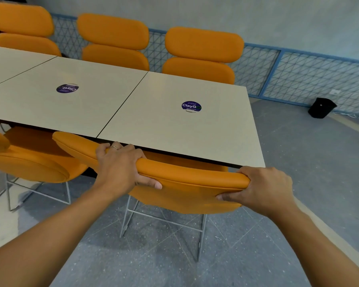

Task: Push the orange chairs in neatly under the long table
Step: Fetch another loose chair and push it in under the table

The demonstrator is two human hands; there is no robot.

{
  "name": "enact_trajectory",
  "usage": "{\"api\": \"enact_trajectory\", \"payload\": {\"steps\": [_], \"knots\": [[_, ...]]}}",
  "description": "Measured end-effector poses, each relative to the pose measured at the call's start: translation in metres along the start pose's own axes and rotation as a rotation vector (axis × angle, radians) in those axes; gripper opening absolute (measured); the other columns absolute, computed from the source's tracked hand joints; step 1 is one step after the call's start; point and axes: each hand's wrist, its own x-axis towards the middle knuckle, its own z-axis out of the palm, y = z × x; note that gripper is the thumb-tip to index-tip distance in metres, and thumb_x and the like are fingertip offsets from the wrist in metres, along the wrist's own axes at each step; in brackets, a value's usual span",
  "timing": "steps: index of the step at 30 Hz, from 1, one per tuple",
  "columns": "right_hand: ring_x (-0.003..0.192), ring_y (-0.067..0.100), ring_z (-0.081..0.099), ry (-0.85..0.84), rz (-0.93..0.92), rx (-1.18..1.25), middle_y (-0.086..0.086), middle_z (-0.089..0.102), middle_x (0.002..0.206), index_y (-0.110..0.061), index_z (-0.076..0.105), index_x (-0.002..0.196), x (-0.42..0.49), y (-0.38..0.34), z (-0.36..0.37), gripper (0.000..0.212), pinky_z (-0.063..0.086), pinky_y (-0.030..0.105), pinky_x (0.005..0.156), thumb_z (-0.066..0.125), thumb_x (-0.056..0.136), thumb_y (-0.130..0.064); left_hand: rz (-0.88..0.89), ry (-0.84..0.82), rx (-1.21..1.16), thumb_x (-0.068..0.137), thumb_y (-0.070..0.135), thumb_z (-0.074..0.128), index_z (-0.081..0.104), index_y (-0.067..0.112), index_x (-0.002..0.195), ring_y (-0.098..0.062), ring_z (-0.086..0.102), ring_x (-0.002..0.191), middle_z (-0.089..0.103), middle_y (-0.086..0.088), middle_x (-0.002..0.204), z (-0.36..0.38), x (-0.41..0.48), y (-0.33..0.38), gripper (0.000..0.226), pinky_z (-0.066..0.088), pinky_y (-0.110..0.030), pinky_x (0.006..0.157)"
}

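- Head view: left grip [118,164] is clamping the top roll of the held chair [184,179], fingers wrapping over the front and thumb pressing underneath. The right grip [263,189] is clamping the roll's right end.
- The held chair is standing at the near side of the worktop [174,129], at its end section, with the seat tucking under. The backrest is sitting just beside the near edge; I cannot tell whether they touch.
- Key relation: the worktop is lying straight ahead of both grips. The backrest's long axis is running left-right, nearly parallel to the near edge, and the left grip is sitting closer to that edge. Judging the remaining push as short, needing even pressure from both.
- Count: five orange chairs are showing. Three far chairs [203,44] are lining the opposite side, and a second near chair [29,158] is standing left of the held one.
- Two purple stickers [191,106] are lying on the worktop.
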Motion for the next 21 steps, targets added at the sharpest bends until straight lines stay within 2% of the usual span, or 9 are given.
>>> {"api": "enact_trajectory", "payload": {"steps": [5,9,13,21], "knots": [[0.060,-0.003,0.049,-0.015,0.000,0.077,-0.020,0.057,0.062,-0.043,0.065,0.082,0.004,0.001,-0.005,0.057,0.033,0.018,0.051,0.068,0.049,-0.090,0.001,0.004,-0.003,0.029,0.105,0.024,0.064,0.038,0.086,-0.019,0.049,0.098,0.054,0.014,0.082,-0.001,0.005,0.002,0.097,0.024,-0.045,0.100],[0.063,0.000,0.054,-0.009,0.035,0.099,-0.023,0.058,0.061,-0.053,0.056,0.078,0.012,0.006,-0.003,0.060,0.048,0.023,0.057,0.057,0.041,-0.100,-0.015,-0.036,0.021,0.028,0.106,0.017,0.064,0.040,0.092,-0.018,0.049,0.102,0.059,0.013,0.089,-0.001,0.013,0.007,0.104,0.024,-0.045,0.099],[0.068,0.002,0.058,-0.021,0.079,0.064,-0.021,0.061,0.063,-0.046,0.066,0.085,0.021,0.013,-0.003,0.074,0.053,0.028,0.063,0.053,0.039,-0.102,-0.040,-0.056,0.036,0.024,0.106,0.013,0.063,0.042,0.097,-0.017,0.047,0.107,0.060,0.015,0.097,0.001,0.020,0.014,0.109,0.023,-0.044,0.100],[0.071,0.003,0.059,-0.041,0.100,0.046,-0.019,0.064,0.068,-0.043,0.069,0.093,0.021,0.009,-0.002,0.072,0.050,0.026,0.065,0.063,0.044,-0.095,0.000,-0.008,0.044,0.030,0.106,0.014,0.066,0.036,0.093,-0.022,0.052,0.100,0.061,0.010,0.090,0.006,0.022,0.009,0.107,0.026,-0.046,0.094]]}}
